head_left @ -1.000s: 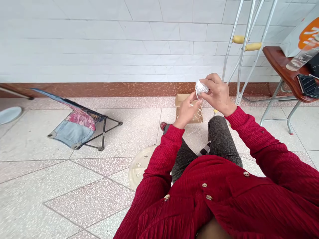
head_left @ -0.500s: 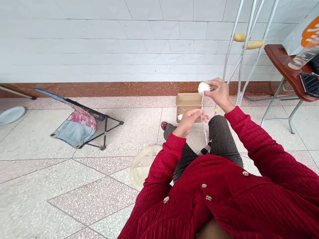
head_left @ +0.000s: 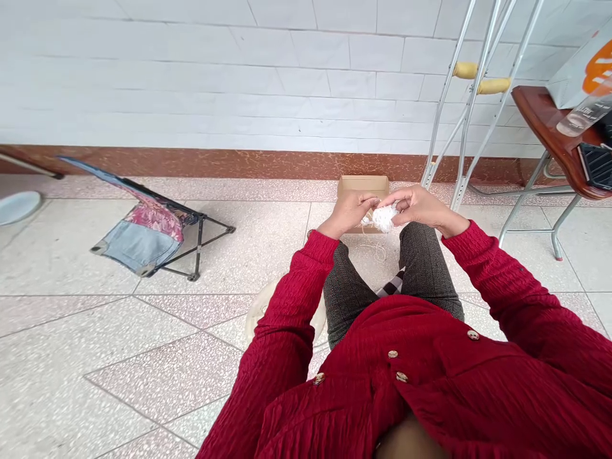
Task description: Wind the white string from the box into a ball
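A white ball of yarn (head_left: 384, 218) is in the fingers of my right hand (head_left: 421, 209), which grips it from the right. My left hand (head_left: 350, 210) is closed at the ball's upper left, its fingertips pinching the yarn and almost meeting the right fingers. The strand itself is hidden at that pinch. Beyond and below my hands, an open cardboard box (head_left: 363, 185) stands on the floor, partly covered by them. A loose strand of pale yarn (head_left: 379, 250) trails on the floor between my knees.
A folding chair (head_left: 148, 239) stands to the left, near a pale round disc (head_left: 20, 207). Beside my left leg is a round cream lid-like thing (head_left: 258, 309), partly hidden by my sleeve. Crutches (head_left: 466, 115) lean on the wall; a brown table (head_left: 538, 111) stands at right.
My right hand has brought the yarn ball down towards me, beside my left hand. The strand stretched between the hands has shortened out of sight. My left hand has risen slightly.
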A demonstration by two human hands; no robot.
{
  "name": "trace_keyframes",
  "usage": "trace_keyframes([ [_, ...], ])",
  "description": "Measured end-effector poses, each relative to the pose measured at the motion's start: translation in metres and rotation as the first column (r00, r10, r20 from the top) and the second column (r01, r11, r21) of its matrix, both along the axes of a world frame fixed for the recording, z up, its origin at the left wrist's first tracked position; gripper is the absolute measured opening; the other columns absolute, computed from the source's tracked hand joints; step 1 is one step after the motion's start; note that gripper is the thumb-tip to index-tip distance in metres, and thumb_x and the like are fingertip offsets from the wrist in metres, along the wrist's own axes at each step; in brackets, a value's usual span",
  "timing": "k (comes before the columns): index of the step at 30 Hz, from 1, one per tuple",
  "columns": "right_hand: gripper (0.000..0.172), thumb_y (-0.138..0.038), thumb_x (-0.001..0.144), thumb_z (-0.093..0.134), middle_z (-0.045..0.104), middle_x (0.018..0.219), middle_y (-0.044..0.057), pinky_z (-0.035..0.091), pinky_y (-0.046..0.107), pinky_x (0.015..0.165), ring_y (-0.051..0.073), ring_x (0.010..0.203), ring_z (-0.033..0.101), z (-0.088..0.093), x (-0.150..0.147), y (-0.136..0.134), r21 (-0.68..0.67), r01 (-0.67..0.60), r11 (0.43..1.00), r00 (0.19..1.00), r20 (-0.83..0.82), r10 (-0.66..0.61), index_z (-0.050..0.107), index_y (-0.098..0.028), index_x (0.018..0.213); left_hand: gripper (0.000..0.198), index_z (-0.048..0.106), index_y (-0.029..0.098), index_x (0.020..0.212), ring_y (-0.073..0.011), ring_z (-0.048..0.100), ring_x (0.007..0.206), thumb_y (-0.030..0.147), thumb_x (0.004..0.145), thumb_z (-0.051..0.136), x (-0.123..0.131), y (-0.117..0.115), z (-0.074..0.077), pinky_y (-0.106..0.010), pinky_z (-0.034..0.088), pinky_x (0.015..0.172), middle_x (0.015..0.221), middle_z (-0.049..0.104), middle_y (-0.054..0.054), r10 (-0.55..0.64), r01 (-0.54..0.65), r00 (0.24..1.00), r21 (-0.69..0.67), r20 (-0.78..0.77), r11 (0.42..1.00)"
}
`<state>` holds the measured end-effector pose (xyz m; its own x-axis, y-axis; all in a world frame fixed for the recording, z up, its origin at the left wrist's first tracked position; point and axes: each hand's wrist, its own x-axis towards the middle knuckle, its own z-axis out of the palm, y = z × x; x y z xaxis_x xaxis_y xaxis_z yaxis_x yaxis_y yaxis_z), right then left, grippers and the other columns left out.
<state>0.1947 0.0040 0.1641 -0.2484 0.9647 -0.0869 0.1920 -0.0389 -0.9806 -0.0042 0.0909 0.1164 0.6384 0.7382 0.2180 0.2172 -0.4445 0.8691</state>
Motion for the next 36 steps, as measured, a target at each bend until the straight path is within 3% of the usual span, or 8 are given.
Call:
trace_keyframes([
  [4,0.043,-0.016,0.051,0.084,0.068,0.084,0.000,0.046,0.026,0.054,0.013,0.062,0.059,-0.022,0.003,0.009,0.080,0.188,0.979,0.966,0.166,-0.199,0.075,-0.018,0.093,0.032,0.066,0.021,0.057,-0.0157,0.050,0.059,0.028,0.088,0.063,0.001,-0.004,0.014,-0.039,0.046,0.097,0.055,0.059,0.001,0.006,0.007,0.997,0.173,-0.076,0.985],
  [9,0.054,-0.020,0.054,0.083,0.067,0.086,0.000,0.051,0.032,0.064,0.016,0.068,0.060,-0.049,0.003,0.028,0.349,0.362,0.865,0.811,0.340,-0.477,0.073,-0.019,0.108,0.027,0.068,0.024,0.060,-0.0199,0.053,0.064,0.025,0.087,0.068,0.005,-0.016,0.007,-0.047,0.036,0.114,0.054,0.058,0.000,0.129,-0.124,0.992,0.222,-0.006,0.967],
  [15,0.041,-0.025,0.059,0.080,0.067,0.103,0.005,0.057,0.034,0.064,0.014,0.070,0.062,-0.048,0.001,0.040,0.372,0.529,0.763,0.817,0.018,-0.576,0.078,-0.020,0.100,0.034,0.075,0.019,0.068,-0.0176,0.062,0.070,0.036,0.094,0.060,0.004,-0.037,-0.013,-0.035,0.050,0.087,0.069,0.070,-0.002,0.039,-0.026,0.996,-0.161,0.079,0.987],
  [20,0.038,-0.033,0.065,0.082,0.074,0.100,0.004,0.060,0.033,0.066,0.016,0.075,0.066,-0.022,-0.004,0.035,0.200,0.548,0.812,0.830,-0.252,-0.498,0.076,-0.023,0.101,0.039,0.079,0.018,0.079,-0.0207,0.071,0.090,0.049,0.094,0.062,0.005,-0.045,-0.027,-0.035,0.049,0.095,0.090,0.079,-0.007,-0.029,0.103,0.975,-0.333,0.220,0.937],
  [24,0.033,-0.034,0.068,0.081,0.074,0.095,0.003,0.061,0.033,0.067,0.015,0.073,0.067,-0.005,-0.008,0.032,0.145,0.522,0.840,0.832,-0.304,-0.465,0.076,-0.023,0.099,0.045,0.080,0.017,0.086,-0.0234,0.072,0.099,0.061,0.087,0.070,0.005,-0.041,-0.029,-0.037,0.050,0.100,0.099,0.080,-0.009,0.041,0.075,0.963,-0.412,0.265,0.908],
  [27,0.029,-0.035,0.072,0.079,0.074,0.093,0.003,0.062,0.033,0.069,0.014,0.073,0.067,-0.002,-0.001,0.038,0.164,0.529,0.833,0.831,-0.300,-0.468,0.075,-0.024,0.098,0.051,0.077,0.017,0.086,-0.0245,0.073,0.103,0.068,0.085,0.071,0.002,-0.044,-0.030,-0.039,0.051,0.103,0.101,0.080,-0.011,0.064,0.135,0.933,-0.507,0.355,0.852],
  [33,0.023,-0.033,0.071,0.079,0.072,0.083,0.001,0.064,0.032,0.066,0.016,0.074,0.070,-0.015,0.042,0.061,0.157,0.700,0.697,0.699,-0.350,-0.624,0.069,-0.022,0.089,0.053,0.074,0.017,0.084,-0.0283,0.074,0.105,0.070,0.084,0.069,-0.016,-0.076,-0.045,-0.046,0.050,0.109,0.092,0.078,-0.011,0.070,0.255,0.895,-0.633,0.441,0.731],
  [36,0.022,-0.031,0.070,0.079,0.072,0.081,0.000,0.065,0.031,0.065,0.016,0.073,0.070,-0.019,0.063,0.067,0.150,0.773,0.616,0.624,-0.356,-0.696,0.069,-0.022,0.088,0.041,0.074,0.018,0.076,-0.0290,0.074,0.104,0.058,0.084,0.076,-0.032,-0.088,-0.060,-0.046,0.049,0.109,0.083,0.076,-0.009,0.076,0.206,0.918,-0.633,0.390,0.746],
])
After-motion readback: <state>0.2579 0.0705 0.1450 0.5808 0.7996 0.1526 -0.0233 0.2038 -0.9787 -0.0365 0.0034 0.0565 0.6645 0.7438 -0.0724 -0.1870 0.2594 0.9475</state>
